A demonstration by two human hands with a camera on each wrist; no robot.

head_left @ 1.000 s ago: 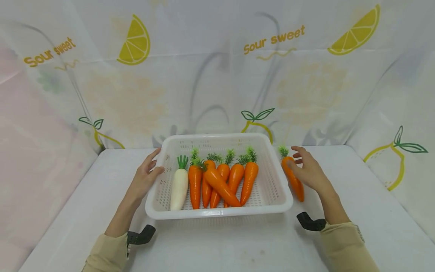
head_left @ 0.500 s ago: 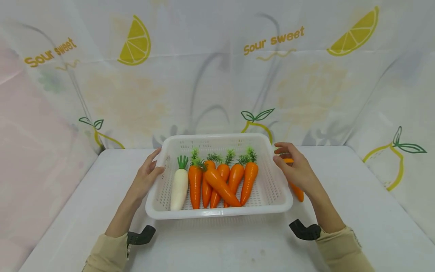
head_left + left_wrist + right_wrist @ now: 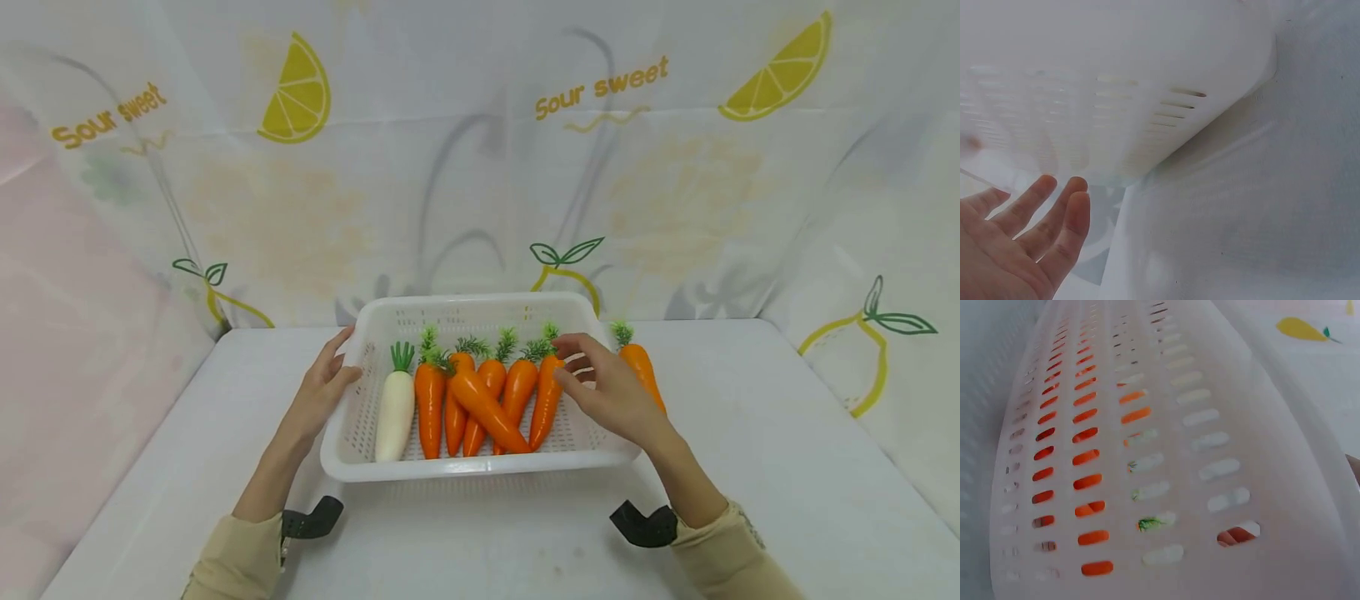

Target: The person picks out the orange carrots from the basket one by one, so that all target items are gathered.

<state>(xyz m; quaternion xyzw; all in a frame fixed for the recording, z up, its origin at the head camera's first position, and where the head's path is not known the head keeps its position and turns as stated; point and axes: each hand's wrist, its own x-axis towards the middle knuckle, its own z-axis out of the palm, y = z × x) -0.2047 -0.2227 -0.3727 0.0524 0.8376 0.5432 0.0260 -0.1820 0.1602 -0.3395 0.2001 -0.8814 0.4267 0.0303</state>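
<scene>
Six carrots [image 3: 430, 408] and a white radish [image 3: 396, 417] are being held by the basket [image 3: 487, 467]; seemingly only one loose carrot [image 3: 643, 375], right of it, is being left out. Over it, the right hand [image 3: 611, 392] is being held part-spread, gripping nothing visible; at its left rim, the left hand [image 3: 322, 390] is being rested, fingers extended. Its left outer wall [image 3: 1147, 56] is being shown only by the left wrist view.

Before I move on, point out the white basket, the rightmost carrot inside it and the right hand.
White basket [image 3: 480, 466]: head view, front rim.
Rightmost carrot inside [image 3: 545, 403]: head view, middle of the orange body.
Right hand [image 3: 609, 395]: head view, middle of the hand.
</scene>
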